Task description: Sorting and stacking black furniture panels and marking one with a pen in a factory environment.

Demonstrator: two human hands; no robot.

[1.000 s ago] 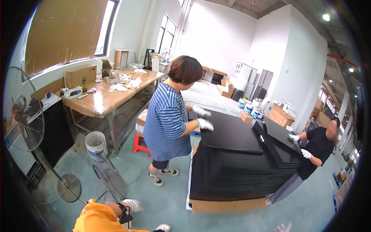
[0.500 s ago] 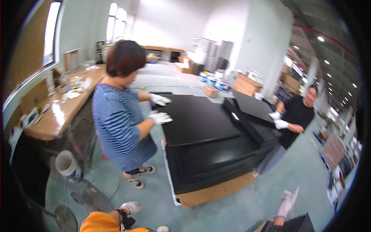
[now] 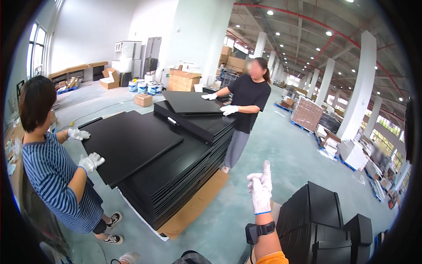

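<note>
My right hand (image 3: pixel 260 190), in a white glove, is raised in front of me with the index finger stretched out and the other fingers bent. It holds nothing and is nearest a stack of black panels (image 3: pixel 292 215) at the lower right. At the bottom edge my gloved left hand (image 3: pixel 129 258) shows only in part, its fingers unclear. Ahead stands a larger pile of black panels (image 3: pixel 176 189). A co-worker in a striped shirt (image 3: pixel 59 182) rests gloved hands on its top panel (image 3: pixel 127 141). Across the pile, a co-worker in black (image 3: pixel 249 99) touches a tilted panel (image 3: pixel 191 103).
Brown cardboard (image 3: pixel 198 209) lies under the large pile, sticking out at its near edge. A small carton (image 3: pixel 143 100), several paint buckets (image 3: pixel 151 89) and a wooden crate (image 3: pixel 182 82) stand behind it. Wrapped pallets (image 3: pixel 305 113) and white columns (image 3: pixel 358 86) line the right side.
My view has swung to the right. My right hand has come up higher, finger still extended, while my left hand has dropped toward the lower edge. The co-worker in black has turned their head.
</note>
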